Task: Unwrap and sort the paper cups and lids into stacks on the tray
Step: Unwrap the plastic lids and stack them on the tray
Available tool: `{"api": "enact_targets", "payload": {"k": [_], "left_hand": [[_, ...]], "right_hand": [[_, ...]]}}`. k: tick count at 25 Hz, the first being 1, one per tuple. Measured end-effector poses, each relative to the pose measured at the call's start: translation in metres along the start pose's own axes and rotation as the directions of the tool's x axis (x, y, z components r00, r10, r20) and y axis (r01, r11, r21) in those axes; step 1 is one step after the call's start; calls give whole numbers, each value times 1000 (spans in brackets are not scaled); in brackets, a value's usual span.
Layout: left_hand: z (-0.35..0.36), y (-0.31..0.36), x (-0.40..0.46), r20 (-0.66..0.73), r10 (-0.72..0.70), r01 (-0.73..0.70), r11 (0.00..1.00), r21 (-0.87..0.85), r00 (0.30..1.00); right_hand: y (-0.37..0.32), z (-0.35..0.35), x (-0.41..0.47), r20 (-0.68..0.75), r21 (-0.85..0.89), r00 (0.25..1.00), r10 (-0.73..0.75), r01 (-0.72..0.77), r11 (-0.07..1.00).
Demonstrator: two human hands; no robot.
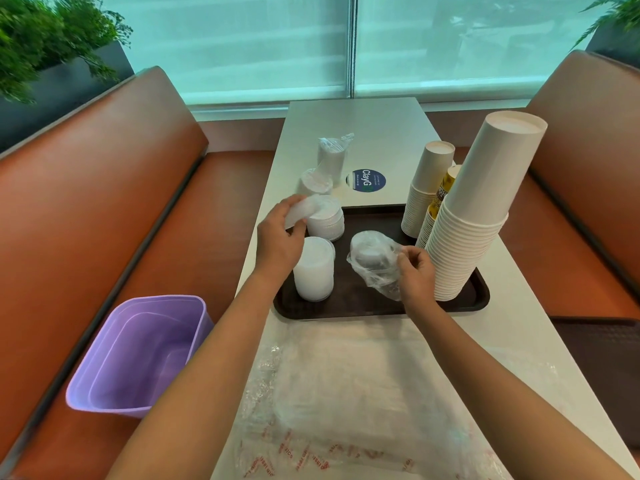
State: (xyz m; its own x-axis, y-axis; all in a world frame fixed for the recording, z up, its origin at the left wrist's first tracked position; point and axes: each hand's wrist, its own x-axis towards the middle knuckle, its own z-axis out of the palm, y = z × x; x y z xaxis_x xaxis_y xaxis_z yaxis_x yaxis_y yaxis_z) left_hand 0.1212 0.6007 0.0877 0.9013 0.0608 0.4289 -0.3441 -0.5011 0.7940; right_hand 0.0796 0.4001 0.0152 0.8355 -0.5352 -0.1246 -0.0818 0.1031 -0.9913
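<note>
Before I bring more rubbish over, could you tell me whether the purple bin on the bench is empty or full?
Empty: the purple bin stands upright on the bench, and its bare inner walls and floor show.

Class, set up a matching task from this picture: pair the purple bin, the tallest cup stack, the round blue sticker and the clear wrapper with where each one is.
Things:
1. purple bin
2. tallest cup stack
3. round blue sticker
4. clear wrapper

Places:
A. pinched by the right hand
B. on the bench seat
C. on the tray, right side
D. on the tabletop beyond the tray

Pairs: 1-B, 2-C, 3-D, 4-A
</note>
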Motion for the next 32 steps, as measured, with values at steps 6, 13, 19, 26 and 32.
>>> {"api": "enact_targets", "payload": {"k": [6,13,19,26,32], "left_hand": [[2,-42,-17,259,134,-198,951,239,956],[4,-58,-30,370,219,-319,918,235,903],[9,-69,-29,312,353,-429,875,223,882],[9,-61,-25,169,430,-459,864,208,887],[26,10,-42,280,235,-278,953,123,931]], "right_hand": [[3,13,-3,-16,-197,979,-201,194,961],[-1,33,-6,198,-377,913,-358,408,832],[12,47,0,443,-487,758,-480,652,581],[9,42,-1,298,-454,875,-382,482,750],[-23,14,-10,205,-155,912,-355,389,908]]}}
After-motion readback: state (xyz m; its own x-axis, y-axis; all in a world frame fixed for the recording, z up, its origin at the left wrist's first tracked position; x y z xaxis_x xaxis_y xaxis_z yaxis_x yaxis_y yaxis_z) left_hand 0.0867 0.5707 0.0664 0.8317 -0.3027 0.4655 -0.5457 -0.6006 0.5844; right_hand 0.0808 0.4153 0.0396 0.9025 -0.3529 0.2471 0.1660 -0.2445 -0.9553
